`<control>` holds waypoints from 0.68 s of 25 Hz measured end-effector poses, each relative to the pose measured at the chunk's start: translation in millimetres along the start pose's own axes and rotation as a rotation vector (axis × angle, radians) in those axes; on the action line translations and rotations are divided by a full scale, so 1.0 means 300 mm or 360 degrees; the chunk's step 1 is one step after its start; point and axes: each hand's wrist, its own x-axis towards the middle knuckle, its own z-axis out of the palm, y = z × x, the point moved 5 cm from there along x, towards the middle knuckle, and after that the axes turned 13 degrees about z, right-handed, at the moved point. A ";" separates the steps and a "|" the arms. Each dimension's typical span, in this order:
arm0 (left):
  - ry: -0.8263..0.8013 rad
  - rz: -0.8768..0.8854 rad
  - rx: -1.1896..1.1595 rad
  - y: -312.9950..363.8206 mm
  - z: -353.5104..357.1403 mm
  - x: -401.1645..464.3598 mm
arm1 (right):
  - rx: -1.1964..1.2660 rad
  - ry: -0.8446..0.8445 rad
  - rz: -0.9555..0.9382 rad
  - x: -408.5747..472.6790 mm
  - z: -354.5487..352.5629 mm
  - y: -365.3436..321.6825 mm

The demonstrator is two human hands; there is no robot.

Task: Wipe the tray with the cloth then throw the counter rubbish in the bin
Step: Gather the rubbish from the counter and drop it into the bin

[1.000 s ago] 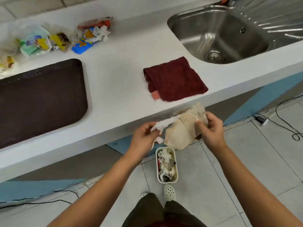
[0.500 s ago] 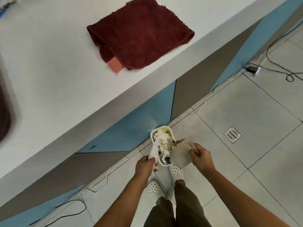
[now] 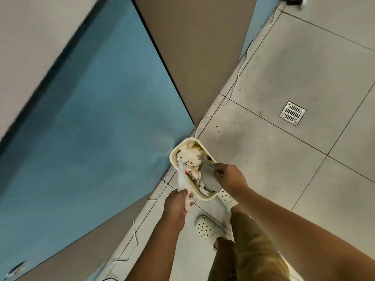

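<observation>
Rubbish is going into the bin (image 3: 205,196) right now, so by my reckoning this is the second part of the job, the throwing away. The small cream bin sits on the floor (image 3: 284,159) at the foot of the blue cabinet panel (image 3: 91,128), already heaped with crumpled paper. The person bends over it, white clogs just beside its near end.

The left hand (image 3: 178,201) pinches a white strip of wrapper (image 3: 182,179) that trails up over the bin's near-left rim; its lower end is bunched in the curled fingers. The right hand (image 3: 229,177) grips a grey-beige piece of packaging (image 3: 209,175) by its edge, fingers curled round it, holding it low over the bin's mouth and touching the pile there.

Neither piece is let go yet. The next move, I'd guess, asks for both hands to loosen so the scraps drop inside; the white strip hangs across the rim and may need a nudge inward or it could slide onto the floor. The bin looks nearly full, so pressing the pile down might help. The tray, the cloth and the tabletop are out of sight from here.
</observation>
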 end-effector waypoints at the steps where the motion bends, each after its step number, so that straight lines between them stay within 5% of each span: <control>1: 0.0002 -0.0007 0.0005 0.000 0.005 0.026 | -0.0069 0.0036 -0.0013 0.025 0.016 -0.010; 7: 0.0071 0.0037 0.0057 -0.008 0.044 0.196 | -0.0603 -0.0432 -0.0004 0.081 0.241 0.103; 17: 0.0011 0.0096 0.0258 -0.067 0.195 0.390 | -0.0419 -0.0409 0.0115 0.063 0.270 0.253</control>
